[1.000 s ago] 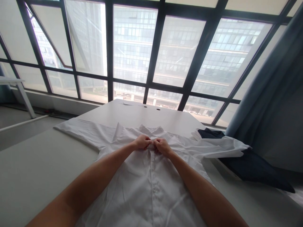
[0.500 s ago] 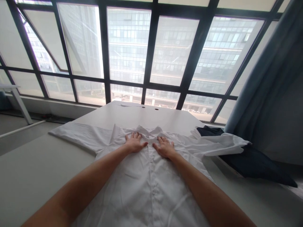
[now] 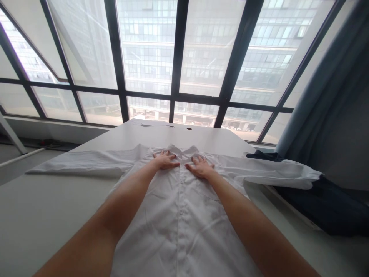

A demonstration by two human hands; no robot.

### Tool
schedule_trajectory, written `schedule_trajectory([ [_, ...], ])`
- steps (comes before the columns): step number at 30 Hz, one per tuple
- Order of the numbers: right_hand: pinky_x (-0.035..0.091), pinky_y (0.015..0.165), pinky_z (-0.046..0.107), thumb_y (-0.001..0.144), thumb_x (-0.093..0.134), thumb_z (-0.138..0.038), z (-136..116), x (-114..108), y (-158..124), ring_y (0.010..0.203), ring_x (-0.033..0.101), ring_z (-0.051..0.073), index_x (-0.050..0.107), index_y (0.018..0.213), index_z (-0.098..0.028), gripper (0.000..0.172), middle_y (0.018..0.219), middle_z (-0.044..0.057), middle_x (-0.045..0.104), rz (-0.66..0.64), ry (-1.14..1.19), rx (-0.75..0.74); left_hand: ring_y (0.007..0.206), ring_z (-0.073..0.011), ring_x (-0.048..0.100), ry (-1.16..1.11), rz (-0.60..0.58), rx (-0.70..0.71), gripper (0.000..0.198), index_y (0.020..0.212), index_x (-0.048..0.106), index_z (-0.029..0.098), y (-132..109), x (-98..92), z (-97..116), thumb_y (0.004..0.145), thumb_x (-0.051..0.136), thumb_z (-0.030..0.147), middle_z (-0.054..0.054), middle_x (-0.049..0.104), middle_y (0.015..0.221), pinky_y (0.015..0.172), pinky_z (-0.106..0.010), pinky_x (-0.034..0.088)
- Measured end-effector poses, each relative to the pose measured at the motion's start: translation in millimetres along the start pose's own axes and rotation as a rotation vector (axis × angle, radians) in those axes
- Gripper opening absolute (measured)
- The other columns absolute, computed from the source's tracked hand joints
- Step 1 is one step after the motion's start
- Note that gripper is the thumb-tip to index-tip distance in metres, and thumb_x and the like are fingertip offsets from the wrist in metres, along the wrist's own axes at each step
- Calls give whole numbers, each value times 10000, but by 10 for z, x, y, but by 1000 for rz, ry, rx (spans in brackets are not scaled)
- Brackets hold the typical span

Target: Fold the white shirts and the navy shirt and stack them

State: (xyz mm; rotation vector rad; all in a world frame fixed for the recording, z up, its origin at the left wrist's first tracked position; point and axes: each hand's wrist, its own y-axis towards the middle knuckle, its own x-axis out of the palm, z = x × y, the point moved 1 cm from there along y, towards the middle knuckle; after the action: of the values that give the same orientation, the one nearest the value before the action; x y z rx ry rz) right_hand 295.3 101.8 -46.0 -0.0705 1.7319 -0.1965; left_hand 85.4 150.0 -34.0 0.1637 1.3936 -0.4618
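Observation:
A white button-front shirt [image 3: 161,215] lies spread on the white table [image 3: 52,207], its collar toward the window and its sleeves stretched out to both sides. My left hand [image 3: 166,160] rests flat on the shirt just left of the button line, below the collar, with its fingers spread. On the other side of the buttons, my right hand [image 3: 201,167] lies flat on the cloth, fingers also apart. Neither hand grips anything. The right sleeve's end lies over a dark folded cloth [image 3: 325,207].
Beyond the table's far edge stands a large window with dark frames [image 3: 175,57]. A blue-grey curtain [image 3: 319,100] hangs at the right. Two round holes are near the table's far end, beside a flat white sheet [image 3: 150,123]. A white table leg [image 3: 11,132] shows at the left.
The view has moved closer and shifted slightly. Both sleeves now reach farther outward, the left one straighter. Both hands are still flat on the shirt near the collar.

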Motion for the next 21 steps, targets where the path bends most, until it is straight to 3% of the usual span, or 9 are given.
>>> schedule_trajectory([
  [4,17,1091,703,861,198,-816,60,12,308,1488,-37,351,129,1576,-317,875,1651,70,10,37,-4,3,1459,-479,49,26,50,-6,822,1519,314,387,277,-13,-33,831,320,836,-105,118,1635,1013,-808,62],
  [7,13,1098,693,864,202,-812,103,14,451,1490,-18,340,165,1572,-300,875,1649,79,42,70,1,-4,1445,-479,138,68,131,72,696,1492,383,350,381,30,7,909,321,725,-116,246,1603,1011,-809,125],
  [12,57,1102,691,885,222,-785,148,-15,488,1488,30,350,218,1563,-279,847,1643,96,93,104,-8,-63,1382,-308,385,101,217,317,497,1450,443,209,426,114,177,966,383,301,-143,418,1511,1154,-576,228],
  [16,134,1104,657,942,280,-690,96,-75,323,1449,202,357,326,1525,-251,732,1602,134,247,179,-76,-142,1412,-279,350,85,190,276,511,1479,390,194,459,135,181,980,311,268,-109,367,1552,1137,-533,295],
  [19,99,1132,588,1008,306,-489,-45,-93,17,1318,418,330,449,1446,-160,566,1393,191,532,334,-206,-185,1443,-281,291,77,181,213,516,1499,357,236,521,126,117,993,293,319,-85,340,1569,1142,-578,240],
  [21,93,1138,559,1009,327,-448,-156,-55,-258,1243,488,323,523,1375,-142,516,1288,187,607,377,-224,-216,1459,-272,255,69,182,163,518,1507,337,276,582,121,83,995,297,341,-71,317,1581,1149,-596,190],
])
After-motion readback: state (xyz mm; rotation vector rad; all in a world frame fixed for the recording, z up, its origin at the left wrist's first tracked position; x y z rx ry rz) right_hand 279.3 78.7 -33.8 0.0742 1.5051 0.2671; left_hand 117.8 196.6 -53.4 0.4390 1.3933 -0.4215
